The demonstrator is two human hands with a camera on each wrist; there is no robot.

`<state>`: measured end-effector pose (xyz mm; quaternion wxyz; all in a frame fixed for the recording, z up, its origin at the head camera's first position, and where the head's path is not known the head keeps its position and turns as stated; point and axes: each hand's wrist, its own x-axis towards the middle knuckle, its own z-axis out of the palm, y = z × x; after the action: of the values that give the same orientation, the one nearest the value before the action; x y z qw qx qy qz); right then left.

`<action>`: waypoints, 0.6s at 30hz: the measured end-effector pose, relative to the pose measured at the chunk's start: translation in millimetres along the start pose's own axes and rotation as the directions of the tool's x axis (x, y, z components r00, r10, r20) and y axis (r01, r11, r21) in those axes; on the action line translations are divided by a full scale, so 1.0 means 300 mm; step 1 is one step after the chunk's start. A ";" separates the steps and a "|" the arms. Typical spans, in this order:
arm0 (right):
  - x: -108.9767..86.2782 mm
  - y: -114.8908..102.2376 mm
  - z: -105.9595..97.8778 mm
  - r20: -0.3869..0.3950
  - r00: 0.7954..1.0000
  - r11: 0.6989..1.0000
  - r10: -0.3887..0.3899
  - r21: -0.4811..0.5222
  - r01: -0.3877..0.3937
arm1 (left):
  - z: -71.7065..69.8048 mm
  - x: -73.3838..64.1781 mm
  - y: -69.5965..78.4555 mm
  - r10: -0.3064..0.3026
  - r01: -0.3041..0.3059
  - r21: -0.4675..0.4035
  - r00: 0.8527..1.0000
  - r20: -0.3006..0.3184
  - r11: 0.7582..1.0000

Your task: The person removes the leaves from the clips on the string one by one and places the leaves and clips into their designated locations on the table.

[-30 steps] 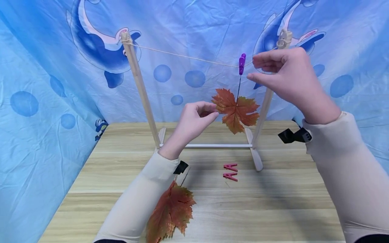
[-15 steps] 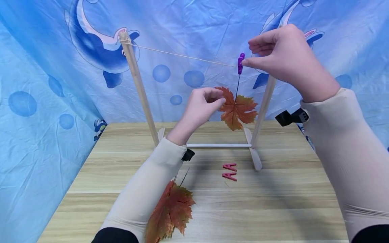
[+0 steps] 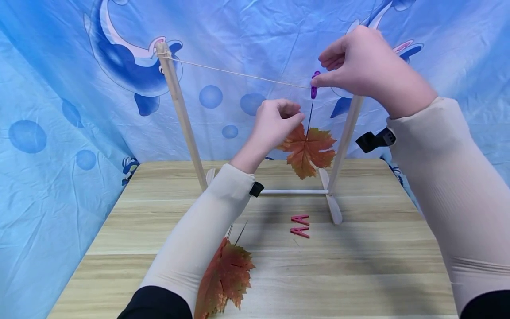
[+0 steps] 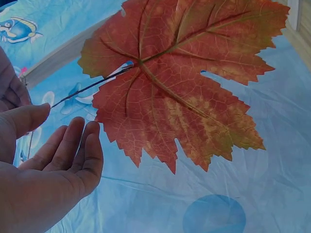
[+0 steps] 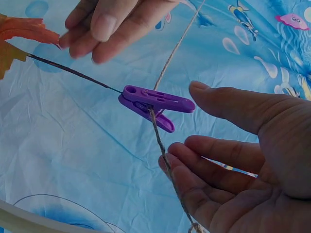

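A purple clothespin (image 5: 160,100) is clipped on the string (image 3: 239,74) and bites the dark stem of an orange-red artificial maple leaf (image 3: 311,153), which hangs below. Around the clothespin's handle end my right hand (image 3: 362,64) is held with thumb and fingers spread; in the right wrist view (image 5: 243,160) the thumb tip is close to one handle, without a pinch. My left hand (image 3: 276,122) is beside the stem, in front of the leaf's left edge. In the left wrist view its thumb and fingers are apart, with the leaf (image 4: 180,73) beyond them.
The string is tied to a wooden rack's left post (image 3: 179,97); the right post (image 3: 346,133) is partly hidden by my right hand. Two pink clothespins (image 3: 300,226) lie on the table (image 3: 338,274). More maple leaves (image 3: 229,274) lie partly under my left forearm.
My left hand has risen and moved right, from the leaf's left edge toward its stem. My right hand has moved up and left to the purple clothespin. The leaf has swayed slightly.
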<state>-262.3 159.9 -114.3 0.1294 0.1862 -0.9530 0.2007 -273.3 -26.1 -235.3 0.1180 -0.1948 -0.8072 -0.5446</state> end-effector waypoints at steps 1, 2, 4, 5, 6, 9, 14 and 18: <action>0.005 -0.002 0.000 0.010 1.000 1.000 -0.001 -0.007 0.001 | 0.001 0.006 0.002 -0.003 0.003 0.004 1.000 -0.001 1.000; 0.010 -0.005 -0.001 0.017 1.000 1.000 -0.003 -0.015 0.004 | 0.002 0.011 0.004 -0.004 0.004 0.008 1.000 -0.003 1.000; 0.021 -0.012 -0.001 0.035 0.999 1.000 -0.004 -0.026 0.005 | 0.005 0.022 0.006 -0.008 0.008 0.019 1.000 -0.004 1.000; 0.027 -0.014 -0.001 0.046 0.999 0.999 -0.007 -0.033 0.008 | 0.007 0.027 0.006 -0.012 0.012 0.021 1.000 -0.003 1.000; 0.032 -0.017 -0.001 0.057 0.998 0.999 -0.008 -0.039 0.010 | 0.009 0.032 0.006 -0.017 0.017 0.021 1.000 -0.001 1.000; 0.042 -0.023 -0.001 0.089 0.996 0.998 -0.003 -0.055 0.008 | 0.019 0.048 0.005 -0.024 0.023 0.023 1.000 0.018 0.999; 0.050 -0.022 0.002 0.128 0.992 0.997 -0.003 -0.074 0.012 | 0.039 0.065 -0.001 -0.007 0.004 0.055 0.998 0.055 0.998; 0.052 -0.018 0.005 0.135 0.991 0.996 -0.016 -0.089 0.028 | 0.050 0.069 -0.006 0.003 -0.010 0.108 0.998 0.062 0.994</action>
<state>-274.1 150.0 -108.7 0.0758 0.2039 -0.9655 0.1429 -292.2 -9.0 -234.2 0.1050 -0.2075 -0.8383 -0.4931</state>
